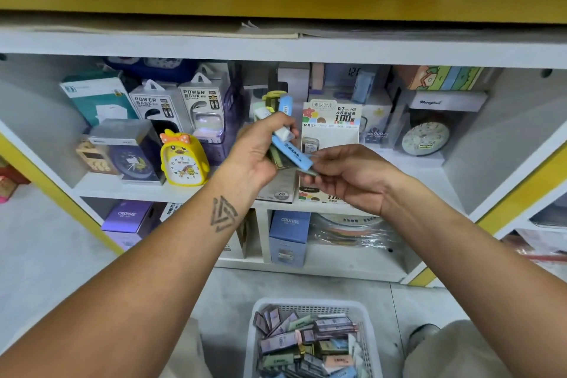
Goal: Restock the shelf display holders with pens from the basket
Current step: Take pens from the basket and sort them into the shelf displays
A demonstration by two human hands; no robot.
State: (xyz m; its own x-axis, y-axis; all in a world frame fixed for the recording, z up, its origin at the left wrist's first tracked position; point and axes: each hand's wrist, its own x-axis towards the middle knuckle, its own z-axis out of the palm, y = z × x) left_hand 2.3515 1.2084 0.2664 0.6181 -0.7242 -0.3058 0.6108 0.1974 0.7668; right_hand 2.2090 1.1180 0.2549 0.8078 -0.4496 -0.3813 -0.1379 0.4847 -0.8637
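My left hand (257, 153) grips a bundle of pastel pens: blue, green and yellow ones stick out above and below the fist. A blue pen (291, 153) slants down to the right from the bundle, and my right hand (346, 176) pinches its lower end with thumb and fingers. Both hands are in front of the middle shelf, just before a cardboard display holder (333, 126) printed with "0.7" and "100". On the floor below stands a white plastic basket (260, 316) filled with several small pastel packs.
The middle shelf holds power bank boxes (159, 104), a yellow duck alarm clock (183, 163), boxed clocks (429, 132) at the right and a teal box at the left. Purple and blue boxes (288, 236) stand on the lower shelf. My knees frame the basket.
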